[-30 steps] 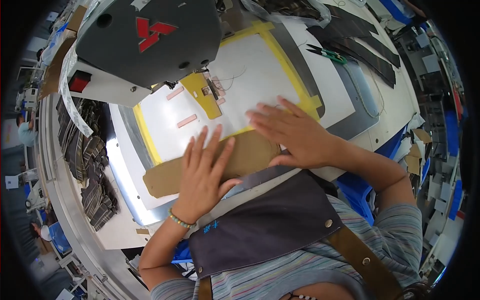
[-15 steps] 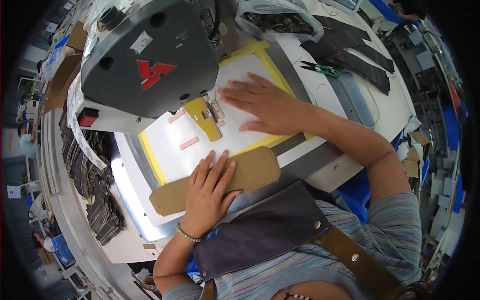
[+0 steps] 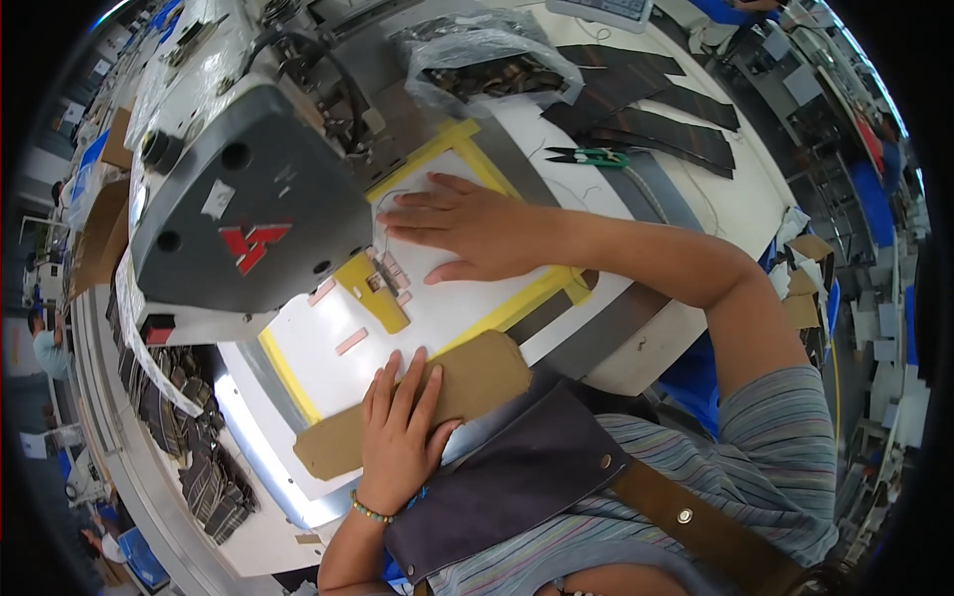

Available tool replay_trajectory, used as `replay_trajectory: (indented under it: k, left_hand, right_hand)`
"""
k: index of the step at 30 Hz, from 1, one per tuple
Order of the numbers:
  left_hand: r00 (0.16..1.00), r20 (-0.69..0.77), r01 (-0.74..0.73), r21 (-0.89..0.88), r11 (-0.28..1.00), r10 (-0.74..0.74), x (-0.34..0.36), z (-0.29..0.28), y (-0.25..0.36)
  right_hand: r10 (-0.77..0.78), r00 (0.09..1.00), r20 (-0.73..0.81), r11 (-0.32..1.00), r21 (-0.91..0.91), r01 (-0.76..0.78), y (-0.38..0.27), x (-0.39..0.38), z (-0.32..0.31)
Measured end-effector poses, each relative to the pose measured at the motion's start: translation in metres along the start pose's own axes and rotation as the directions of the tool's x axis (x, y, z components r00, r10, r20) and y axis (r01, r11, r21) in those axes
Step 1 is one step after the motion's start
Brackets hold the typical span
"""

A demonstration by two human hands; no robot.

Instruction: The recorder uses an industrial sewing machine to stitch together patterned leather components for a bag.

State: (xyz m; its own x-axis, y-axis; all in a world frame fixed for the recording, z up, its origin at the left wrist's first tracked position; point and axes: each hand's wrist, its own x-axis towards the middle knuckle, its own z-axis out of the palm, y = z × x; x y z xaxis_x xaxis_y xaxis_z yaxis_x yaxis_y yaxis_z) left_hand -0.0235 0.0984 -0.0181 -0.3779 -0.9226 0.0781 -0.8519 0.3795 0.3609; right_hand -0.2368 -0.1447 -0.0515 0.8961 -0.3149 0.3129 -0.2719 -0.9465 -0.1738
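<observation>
Workshop benches crowd around a white sewing table [image 3: 686, 199]. On it the left hand [image 3: 402, 432] lies flat, fingers spread, on a brown cardboard strip [image 3: 477, 382] at the near edge. Farther in, the right hand [image 3: 467, 228] presses open-palmed on the yellow-edged white template [image 3: 457, 298] beside the grey sewing machine [image 3: 248, 209].

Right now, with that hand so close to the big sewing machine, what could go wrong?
1. The right hand lies flat on the white template right beside the sewing machine head, so the fingers could get caught or pricked if it runs.
2. The left hand only presses on the brown cardboard piece, which overhangs the yellow-taped edge and could slide.
3. The green snips lie open on the table near the right forearm and might get bumped.
</observation>
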Motion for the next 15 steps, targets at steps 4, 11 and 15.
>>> replay_trajectory:
  k: [4,11,15]
  left_hand:
    - [0.996,-0.067,-0.047,0.087,0.995,0.053,-0.004,0.004,0.000]
    - [0.994,-0.058,-0.093,0.007,0.996,0.093,-0.004,0.008,-0.004]
    - [0.995,-0.039,-0.091,0.022,0.996,0.092,-0.004,0.007,-0.004]
  right_hand:
    - [0.116,0.990,-0.077,0.990,-0.067,-0.121,-0.001,-0.004,0.006]
    - [0.145,0.981,-0.130,0.989,-0.022,-0.149,0.012,0.003,-0.041]
    - [0.008,0.999,-0.046,0.858,0.513,0.017,0.007,-0.019,-0.137]
